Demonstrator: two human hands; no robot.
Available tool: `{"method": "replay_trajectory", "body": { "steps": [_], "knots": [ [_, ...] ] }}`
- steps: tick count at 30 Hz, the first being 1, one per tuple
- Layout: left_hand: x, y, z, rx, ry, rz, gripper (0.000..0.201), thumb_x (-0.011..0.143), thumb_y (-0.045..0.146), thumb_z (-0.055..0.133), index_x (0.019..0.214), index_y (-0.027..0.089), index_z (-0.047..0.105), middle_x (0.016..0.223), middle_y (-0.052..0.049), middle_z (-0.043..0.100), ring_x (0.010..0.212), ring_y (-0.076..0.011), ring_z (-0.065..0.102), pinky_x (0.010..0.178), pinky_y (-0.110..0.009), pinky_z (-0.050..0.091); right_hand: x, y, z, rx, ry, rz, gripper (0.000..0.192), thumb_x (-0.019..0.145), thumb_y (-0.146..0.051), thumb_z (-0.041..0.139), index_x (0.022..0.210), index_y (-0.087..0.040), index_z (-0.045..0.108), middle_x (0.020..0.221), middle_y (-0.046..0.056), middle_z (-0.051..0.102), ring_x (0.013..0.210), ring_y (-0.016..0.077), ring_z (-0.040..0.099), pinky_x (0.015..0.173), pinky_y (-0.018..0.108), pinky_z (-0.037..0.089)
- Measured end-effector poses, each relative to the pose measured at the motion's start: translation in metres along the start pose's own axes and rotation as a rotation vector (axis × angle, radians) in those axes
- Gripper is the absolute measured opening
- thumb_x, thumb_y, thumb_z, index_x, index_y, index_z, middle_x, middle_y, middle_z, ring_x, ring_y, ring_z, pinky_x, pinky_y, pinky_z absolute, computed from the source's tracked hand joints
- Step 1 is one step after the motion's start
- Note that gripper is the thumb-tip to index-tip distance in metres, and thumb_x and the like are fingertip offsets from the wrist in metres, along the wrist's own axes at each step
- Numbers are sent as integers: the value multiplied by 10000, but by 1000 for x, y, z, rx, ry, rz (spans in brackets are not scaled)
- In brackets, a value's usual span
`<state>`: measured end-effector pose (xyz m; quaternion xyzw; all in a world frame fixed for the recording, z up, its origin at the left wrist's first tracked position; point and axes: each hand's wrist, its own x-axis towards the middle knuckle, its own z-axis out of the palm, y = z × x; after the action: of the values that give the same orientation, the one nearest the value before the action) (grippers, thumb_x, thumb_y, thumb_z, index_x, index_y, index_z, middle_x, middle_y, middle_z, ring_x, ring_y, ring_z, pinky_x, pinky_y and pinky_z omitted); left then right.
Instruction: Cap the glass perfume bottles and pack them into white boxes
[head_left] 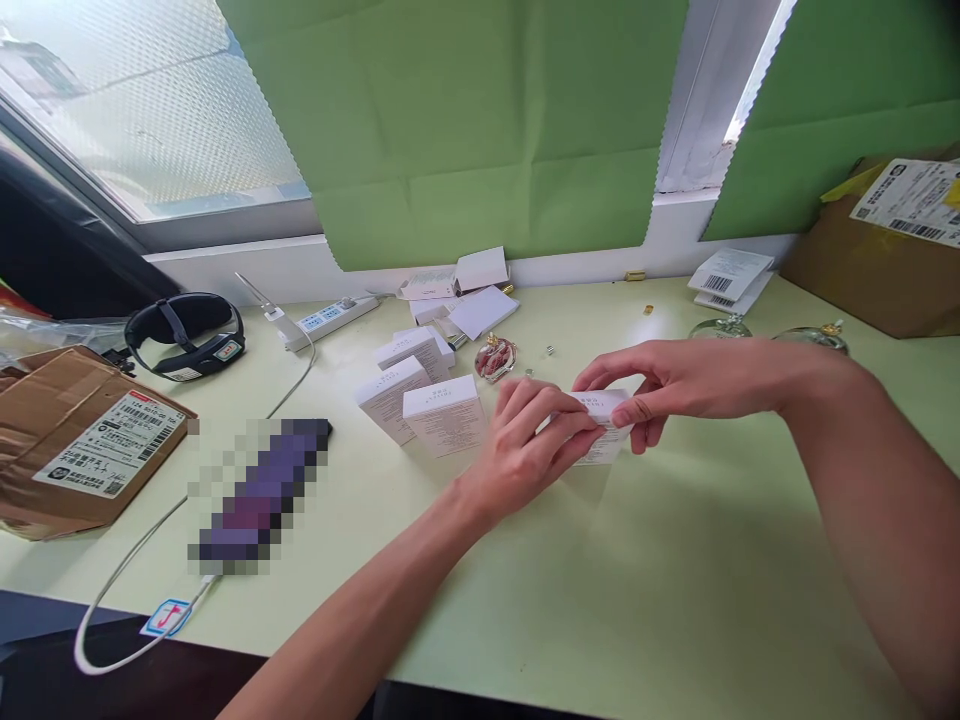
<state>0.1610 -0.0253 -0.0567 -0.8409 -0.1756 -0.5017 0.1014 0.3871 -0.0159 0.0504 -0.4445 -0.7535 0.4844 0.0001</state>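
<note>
Tabletop (675,590) below, left hand (525,440) and right hand (667,385) curl around a box (598,402).

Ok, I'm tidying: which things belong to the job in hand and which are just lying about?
Likely in the job:
white printed cardboard box in left hand and right hand
standing white printed boxes

Likely lying about:
black padded headset
white rectangular power strip
leftmost brown cardboard parcel

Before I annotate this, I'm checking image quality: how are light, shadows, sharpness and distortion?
Head view: daylight nearly washes out the left window, with a glare spot on the far table; head view: soft shading below the held white box, its fine print unreadable; head view: mosaic blocks mask a dark object at left, and the right forearm looks stretched toward the frame edge.
</note>
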Motion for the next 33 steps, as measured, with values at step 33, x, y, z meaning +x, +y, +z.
{"method": "replay_trajectory", "body": {
  "steps": [33],
  "knots": [
    [-9,-13,3,-365,-47,-136,241,837,104,587,1046,218,626,1107,-81,610,975,-184,642,760,-356,584,13,2,7,194,-103,18,568,847,-515,667,1374,-322,583,1351,72,637,877,253,771,799,372,613]
  ]
}}
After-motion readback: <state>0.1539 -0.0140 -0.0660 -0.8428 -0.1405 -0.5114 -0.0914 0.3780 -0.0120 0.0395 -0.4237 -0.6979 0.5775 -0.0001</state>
